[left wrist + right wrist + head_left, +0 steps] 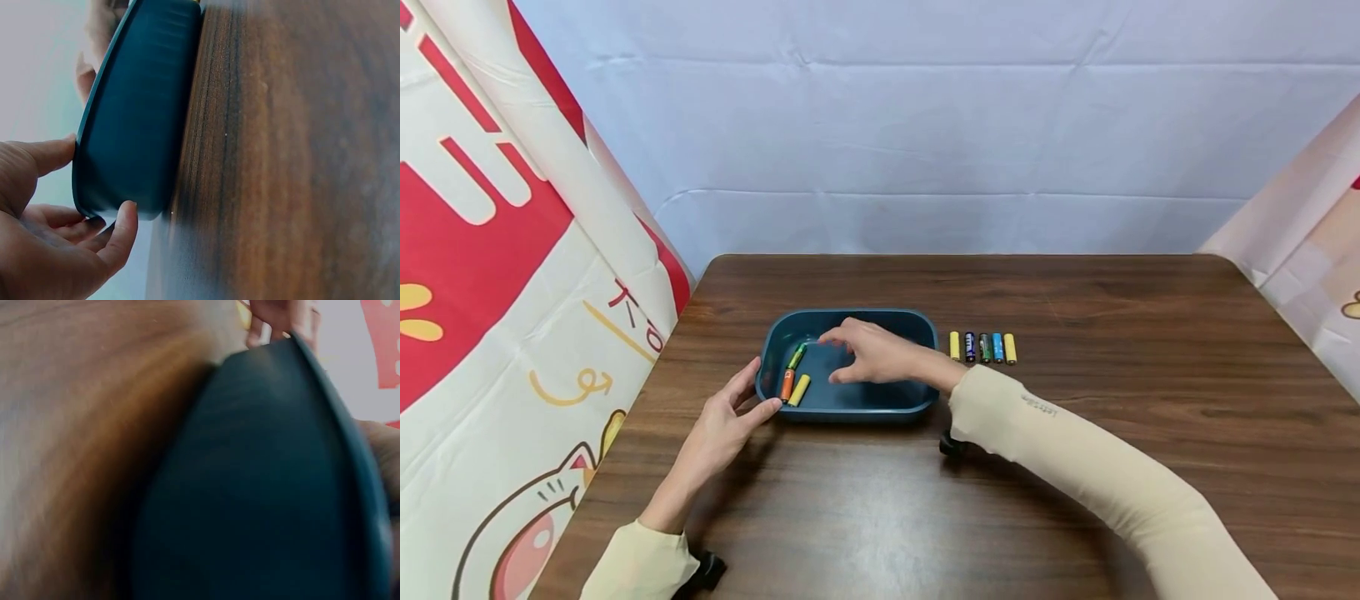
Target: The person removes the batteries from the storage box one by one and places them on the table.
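A dark teal tray (850,407) stands on the brown table. In its left end lie a green battery (796,356), an orange battery (787,384) and a yellow battery (800,390). My right hand (835,357) reaches into the tray from the right, fingers spread just right of the green battery, with nothing seen between fingers and thumb. My left hand (754,395) grips the tray's near left corner. In the left wrist view the thumb (125,225) presses the tray's outer wall (144,125) and a finger lies on the rim. The right wrist view shows only the blurred tray wall (262,487).
Several batteries (982,347) lie in a neat row on the table just right of the tray. A patterned red and white cloth (512,275) hangs along the left side and a pale sheet (925,125) behind. Bare wood table (1112,333) stretches right and towards me.
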`<state>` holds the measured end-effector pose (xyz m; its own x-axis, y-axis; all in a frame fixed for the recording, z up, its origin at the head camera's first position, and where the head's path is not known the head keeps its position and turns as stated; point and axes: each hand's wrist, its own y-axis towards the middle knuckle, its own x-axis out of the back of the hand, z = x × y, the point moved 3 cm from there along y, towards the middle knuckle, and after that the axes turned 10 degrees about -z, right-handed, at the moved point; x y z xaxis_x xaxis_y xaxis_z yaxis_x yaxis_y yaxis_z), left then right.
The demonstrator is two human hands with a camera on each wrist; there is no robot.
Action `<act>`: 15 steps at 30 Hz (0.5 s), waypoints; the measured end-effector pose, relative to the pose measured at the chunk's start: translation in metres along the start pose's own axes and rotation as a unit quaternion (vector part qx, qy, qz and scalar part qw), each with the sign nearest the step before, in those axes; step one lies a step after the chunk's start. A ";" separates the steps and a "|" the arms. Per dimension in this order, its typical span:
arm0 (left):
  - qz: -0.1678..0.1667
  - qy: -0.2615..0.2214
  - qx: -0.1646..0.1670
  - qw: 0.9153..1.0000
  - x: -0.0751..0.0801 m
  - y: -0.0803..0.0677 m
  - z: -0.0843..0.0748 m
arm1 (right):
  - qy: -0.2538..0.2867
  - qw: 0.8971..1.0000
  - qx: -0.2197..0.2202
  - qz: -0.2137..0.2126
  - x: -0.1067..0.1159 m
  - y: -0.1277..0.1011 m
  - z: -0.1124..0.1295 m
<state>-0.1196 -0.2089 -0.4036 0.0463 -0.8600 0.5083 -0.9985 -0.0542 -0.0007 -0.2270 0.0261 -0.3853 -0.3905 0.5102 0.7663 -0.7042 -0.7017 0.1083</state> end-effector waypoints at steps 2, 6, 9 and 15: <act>0.000 0.000 -0.003 1.000 0.000 0.000 0.000 | -0.016 1.000 -0.014 0.001 -0.010 0.005 0.003; 0.002 -0.004 -0.011 1.000 0.001 0.000 0.001 | -0.038 0.998 -0.050 -0.007 -0.028 0.010 0.009; 0.003 -0.007 -0.019 1.000 0.001 -0.001 0.001 | -0.051 0.997 -0.063 -0.016 -0.037 0.012 0.013; 0.003 -0.006 -0.028 1.000 0.002 -0.001 0.002 | -0.086 0.994 -0.060 -0.028 -0.047 0.011 0.023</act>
<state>-0.1185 -0.2112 -0.4046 0.0398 -0.8667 0.4972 -0.9988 -0.0204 0.0445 -0.2024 -0.0171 -0.4053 -0.2480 0.4472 0.8594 -0.7914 -0.6051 0.0865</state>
